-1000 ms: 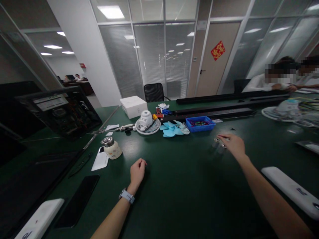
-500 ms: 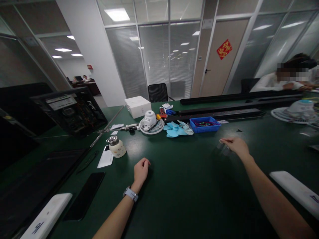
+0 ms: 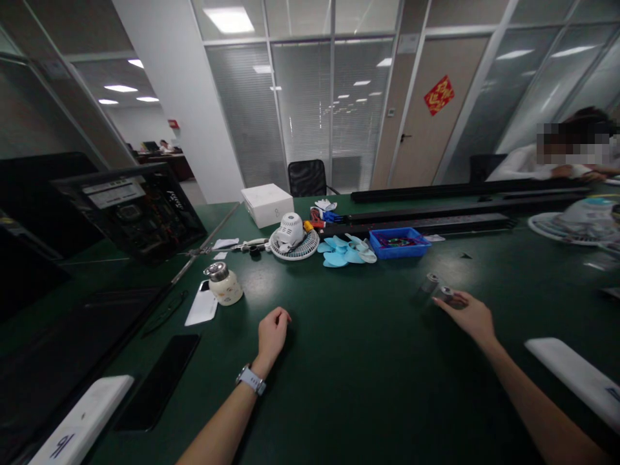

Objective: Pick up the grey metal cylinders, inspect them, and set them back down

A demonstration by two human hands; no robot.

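Note:
My right hand [image 3: 469,316] is closed at the fingertips around a small cylinder [image 3: 446,294] with a grey, shiny top and see-through-looking sides. Just beyond it, to the left, a similar small cylinder [image 3: 431,282] stands upright on the green table, apart from my fingers. Their exact kind is too small to tell. My left hand [image 3: 273,332], with a watch [image 3: 250,380] on its wrist, rests on the table with fingers curled in and nothing visible in them. Nearest to it is a cream bottle [image 3: 227,289] with a metal lid.
Across the table [image 3: 339,361] lie light-blue fan blades [image 3: 341,250], a white fan part [image 3: 291,236], a blue tray [image 3: 402,252] of wires and a white box [image 3: 267,205]. Phones and an opened electronic panel [image 3: 130,210] are left. A person [image 3: 518,165] sits far right.
My right hand has moved back and to the right, from the farther cylinder to the nearer one. The farther cylinder now stands free. My left hand has stayed in place.

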